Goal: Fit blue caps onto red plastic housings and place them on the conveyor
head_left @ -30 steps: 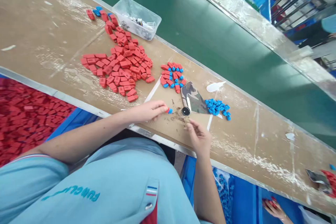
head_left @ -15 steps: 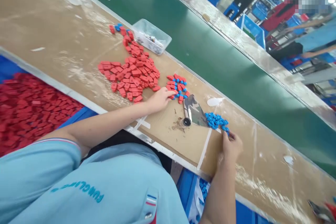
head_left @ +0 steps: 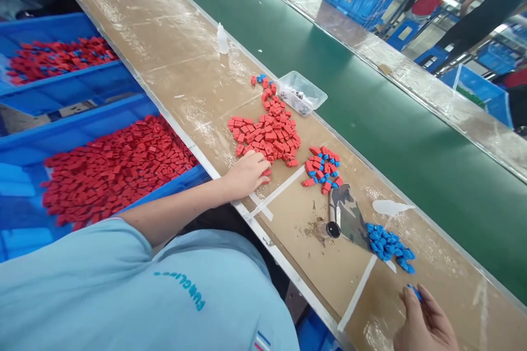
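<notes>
On the front of the light blue shirt (head_left: 164,312), we can read the capital letters "FUNGLI" (head_left: 190,289), printed in teal along a slanting curve. The marks that follow them are too squeezed for us to make out.

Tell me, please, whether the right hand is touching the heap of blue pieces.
Apart: the head view shows brown tabletop between the right hand and the blue heap.
</notes>
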### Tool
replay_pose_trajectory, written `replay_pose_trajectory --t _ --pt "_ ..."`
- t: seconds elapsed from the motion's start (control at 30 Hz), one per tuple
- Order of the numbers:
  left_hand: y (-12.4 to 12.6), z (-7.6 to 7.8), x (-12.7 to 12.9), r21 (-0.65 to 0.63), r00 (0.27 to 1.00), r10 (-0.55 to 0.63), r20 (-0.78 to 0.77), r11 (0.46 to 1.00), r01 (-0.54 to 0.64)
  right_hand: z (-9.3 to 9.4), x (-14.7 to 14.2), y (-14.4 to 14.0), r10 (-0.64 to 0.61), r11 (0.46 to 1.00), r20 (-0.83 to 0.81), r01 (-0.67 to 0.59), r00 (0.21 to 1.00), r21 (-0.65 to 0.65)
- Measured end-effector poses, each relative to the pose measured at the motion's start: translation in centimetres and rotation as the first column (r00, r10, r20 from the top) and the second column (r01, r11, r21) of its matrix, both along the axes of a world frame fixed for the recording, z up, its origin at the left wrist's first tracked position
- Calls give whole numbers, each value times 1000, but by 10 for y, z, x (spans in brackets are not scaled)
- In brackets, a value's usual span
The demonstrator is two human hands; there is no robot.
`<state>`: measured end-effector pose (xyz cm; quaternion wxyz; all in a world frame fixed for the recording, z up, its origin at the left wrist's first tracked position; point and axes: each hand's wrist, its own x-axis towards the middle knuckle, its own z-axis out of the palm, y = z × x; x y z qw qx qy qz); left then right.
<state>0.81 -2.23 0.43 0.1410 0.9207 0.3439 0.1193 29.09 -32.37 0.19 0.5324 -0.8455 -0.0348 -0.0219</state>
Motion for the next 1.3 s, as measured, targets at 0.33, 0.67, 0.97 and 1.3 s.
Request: replay_pose_trajectory --t 0.33,0.67,0.97,1.3 --pt "-16 -12 5 -12 998 -54 -18 999 53 21 -44 31 191 982 52 -190 980 -24" --pt "-31 -12 1 -264 893 -105 437 934 239 11 -49 37 321 947 7 -321 947 -11" --pt "-54 -13 39 -542 785 36 618 743 392 14 -61 53 585 810 34 -586 810 9" --pt "-62 -18 54 -417 809 -162 565 791 448 6 -61 54 673 739 121 -656 730 -151"
